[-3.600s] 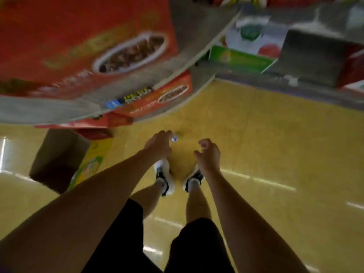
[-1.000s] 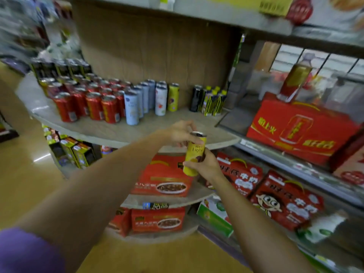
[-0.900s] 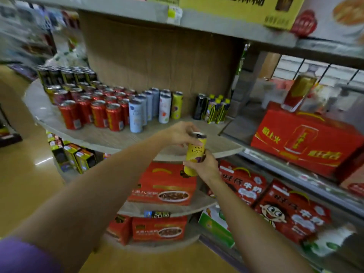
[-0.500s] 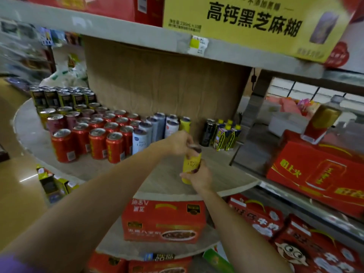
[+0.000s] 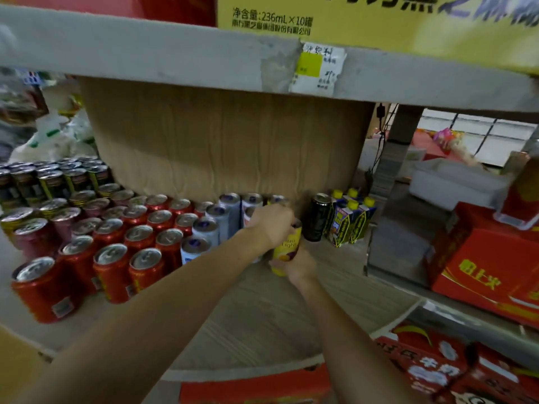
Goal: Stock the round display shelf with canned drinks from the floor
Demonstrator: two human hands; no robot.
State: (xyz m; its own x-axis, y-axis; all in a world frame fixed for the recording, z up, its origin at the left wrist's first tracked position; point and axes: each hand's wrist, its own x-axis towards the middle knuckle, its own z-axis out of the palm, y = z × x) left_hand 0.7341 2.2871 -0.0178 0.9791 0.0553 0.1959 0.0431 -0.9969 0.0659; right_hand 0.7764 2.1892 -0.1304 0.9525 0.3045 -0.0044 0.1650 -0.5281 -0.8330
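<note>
The round shelf (image 5: 262,322) is already quite full on its left side, with rows of red cans (image 5: 140,243) standing close together, some dark cans (image 5: 52,182) behind them, and a few light blue cans (image 5: 210,228) next to the red ones. A person is putting one more drink there, a tall yellow can (image 5: 287,252). The left hand (image 5: 272,224) is curled over the top of the yellow can, and the right hand (image 5: 297,265) holds it around the bottom, so both hands have it tight. The can stands straight up, just beside the blue cans and close to a black can (image 5: 316,220) and a pack of small bottles with yellow caps (image 5: 348,221). I cannot tell if its bottom is on the shelf yet, because the right hand hides it. I think this can is almost in its place, but the hands have not let go. The front part of the shelf has lots of bare wood, so there looks to be room for many more cans. The floor is not in sight here, so I cannot say how many drinks are left down there.
</note>
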